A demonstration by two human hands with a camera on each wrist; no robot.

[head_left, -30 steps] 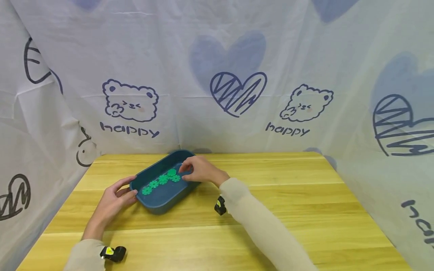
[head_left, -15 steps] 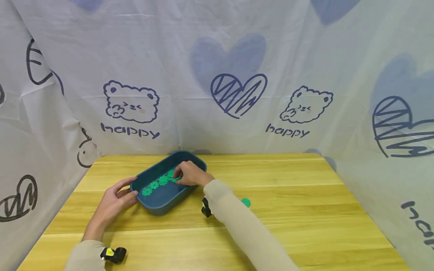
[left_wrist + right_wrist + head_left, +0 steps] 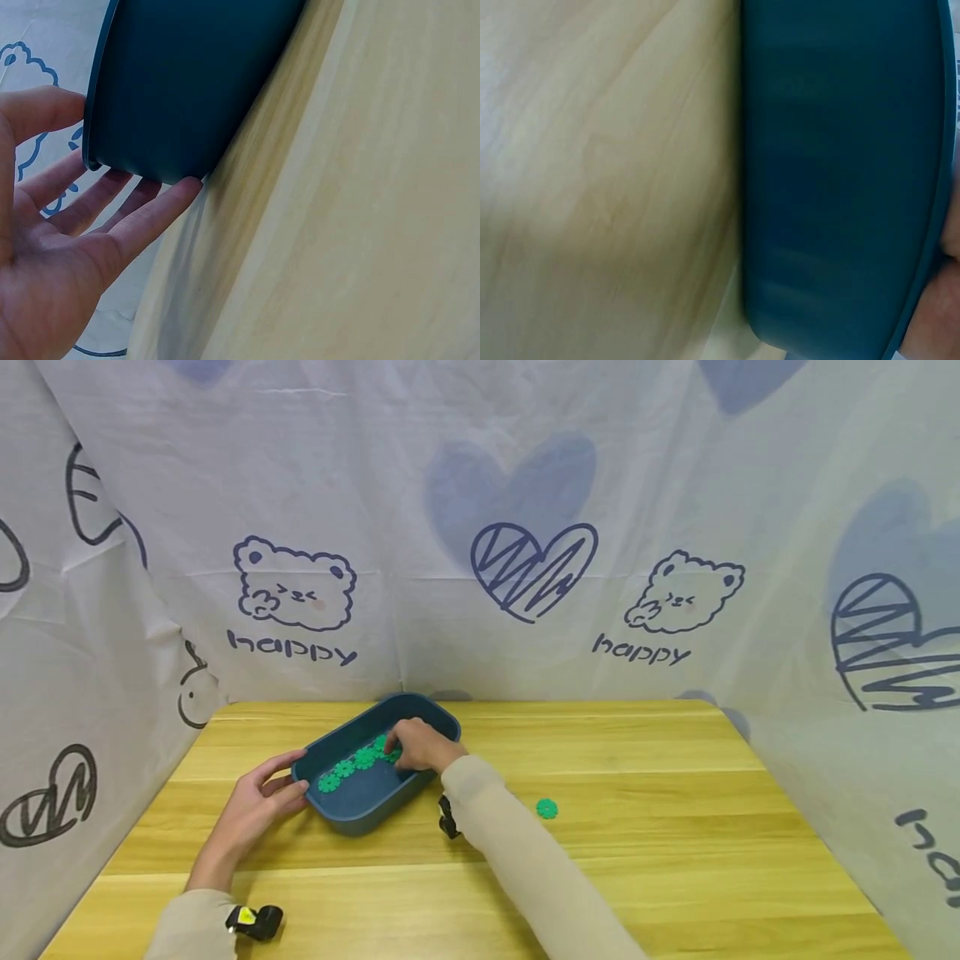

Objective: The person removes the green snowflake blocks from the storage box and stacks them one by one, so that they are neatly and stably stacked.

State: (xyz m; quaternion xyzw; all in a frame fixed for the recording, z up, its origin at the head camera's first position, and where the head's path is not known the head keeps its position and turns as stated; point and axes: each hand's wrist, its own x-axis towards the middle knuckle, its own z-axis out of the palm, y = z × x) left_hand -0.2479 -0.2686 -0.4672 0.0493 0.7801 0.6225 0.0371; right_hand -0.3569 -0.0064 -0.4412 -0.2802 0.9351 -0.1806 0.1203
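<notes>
In the head view we see the left grip (image 3: 258,795) holding one end of the dark blue bin (image 3: 360,825), its digits spread around that end. From the left wrist we make out the thumb at the rim and the other fingers, set apart from one another, against the outside of the end wall.

We find the right grip (image 3: 422,745) over the bin's other half, fingers bent downward inside it, at the green notched discs (image 3: 364,758). We cannot tell whether they pinch a disc; the right wrist view gives us mostly the bin's outer wall, with a little of the grip beyond the rim.

The discs lie on the bin's floor in an uneven row, running from beside the right grip's fingertips back toward the left grip. We also see a lone green disc (image 3: 547,808) flat on the bench (image 3: 660,860), well to the right of the right grip and just past its beige sleeve (image 3: 517,860).
</notes>
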